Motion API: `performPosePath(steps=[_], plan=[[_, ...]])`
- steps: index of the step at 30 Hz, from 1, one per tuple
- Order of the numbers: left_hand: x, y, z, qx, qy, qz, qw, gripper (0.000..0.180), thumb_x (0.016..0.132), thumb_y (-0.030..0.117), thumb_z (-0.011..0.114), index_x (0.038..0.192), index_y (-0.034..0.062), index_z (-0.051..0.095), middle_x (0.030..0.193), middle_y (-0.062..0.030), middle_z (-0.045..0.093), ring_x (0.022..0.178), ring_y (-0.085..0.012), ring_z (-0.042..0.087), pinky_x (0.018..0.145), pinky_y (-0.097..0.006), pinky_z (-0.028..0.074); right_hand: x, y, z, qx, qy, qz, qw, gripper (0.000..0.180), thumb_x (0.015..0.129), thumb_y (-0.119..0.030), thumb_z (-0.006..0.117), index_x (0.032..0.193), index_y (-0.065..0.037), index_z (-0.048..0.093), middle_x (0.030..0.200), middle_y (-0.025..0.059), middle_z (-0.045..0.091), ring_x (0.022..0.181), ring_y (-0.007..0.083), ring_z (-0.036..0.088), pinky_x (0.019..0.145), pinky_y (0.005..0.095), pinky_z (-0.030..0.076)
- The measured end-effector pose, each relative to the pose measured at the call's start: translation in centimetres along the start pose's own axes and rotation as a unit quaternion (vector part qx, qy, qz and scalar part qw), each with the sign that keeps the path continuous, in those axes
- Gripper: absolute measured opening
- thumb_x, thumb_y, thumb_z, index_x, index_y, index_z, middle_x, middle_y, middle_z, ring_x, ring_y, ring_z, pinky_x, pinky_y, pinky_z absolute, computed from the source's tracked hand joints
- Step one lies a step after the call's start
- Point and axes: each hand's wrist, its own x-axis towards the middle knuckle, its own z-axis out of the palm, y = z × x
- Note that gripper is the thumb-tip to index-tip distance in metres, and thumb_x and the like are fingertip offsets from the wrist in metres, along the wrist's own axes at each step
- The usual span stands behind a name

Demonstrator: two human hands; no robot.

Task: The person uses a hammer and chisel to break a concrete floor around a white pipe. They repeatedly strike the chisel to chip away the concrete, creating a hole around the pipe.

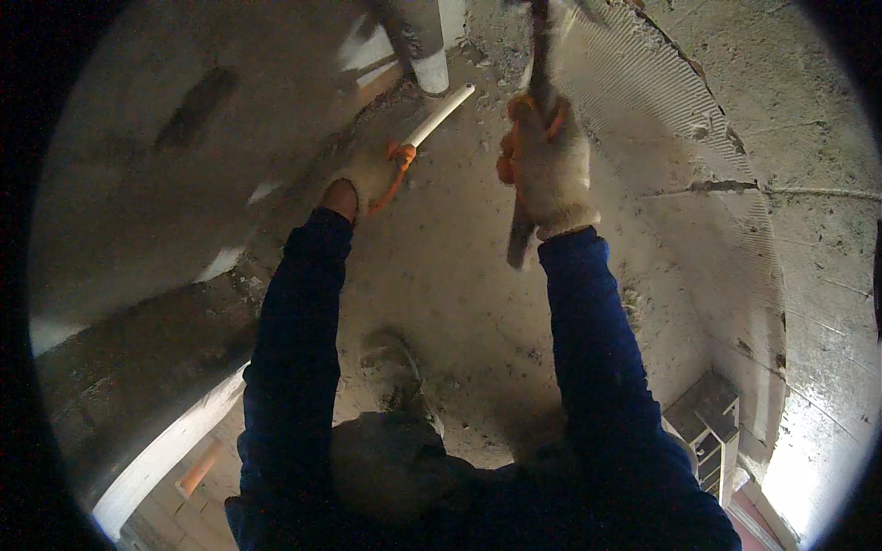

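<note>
Head view: gloved left hand (pixel 370 174) is gripping a white rod (pixel 439 115) braced against the far floor, while gloved right hand (pixel 548 165), fist closed, is raising a hammer (pixel 533 119) above it.

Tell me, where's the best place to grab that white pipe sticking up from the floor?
Probably the bare middle of the white pipe, coming from the open right side. It is a slim round tube that leans, so fingers wrap around it easily. The gloved left hand already holds its lower end, and a wall crowds the left.
</note>
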Motion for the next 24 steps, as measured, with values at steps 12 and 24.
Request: performPosePath(steps=[12, 24], plan=[[1.1, -0.2, -1.0, 0.222, 0.012, 0.133, 0.966, 0.040, 0.103, 0.041, 0.041, 0.124, 0.0127, 0.059, 0.109, -0.0115, 0.067, 0.097, -0.0295, 0.064, 0.085, -0.042, 0.050, -0.3, 1.2, -0.2, -0.156, -0.070, 0.178, 0.969, 0.024, 0.096, -0.029, 0.058, 0.100, -0.007, 0.051, 0.066, 0.0039, 0.052, 0.049, 0.0167, 0.053, 0.043, 0.0329, 0.045], [-2.4, 6.0, -1.1, 0.119, 0.040, -0.020, 0.992, 0.047, 0.100, 0.050, 0.045, 0.100, 0.0085, 0.067, 0.081, -0.0096, 0.068, 0.072, -0.0212, 0.063, 0.064, -0.040, 0.051, 1.7, 1.8, 1.8, -0.121, -0.040, 0.121, 0.984, 0.020, 0.095, -0.026, 0.058, 0.099, -0.007, 0.050, 0.066, 0.0030, 0.049, 0.049, 0.0163, 0.049, 0.042, 0.0342, 0.040]])
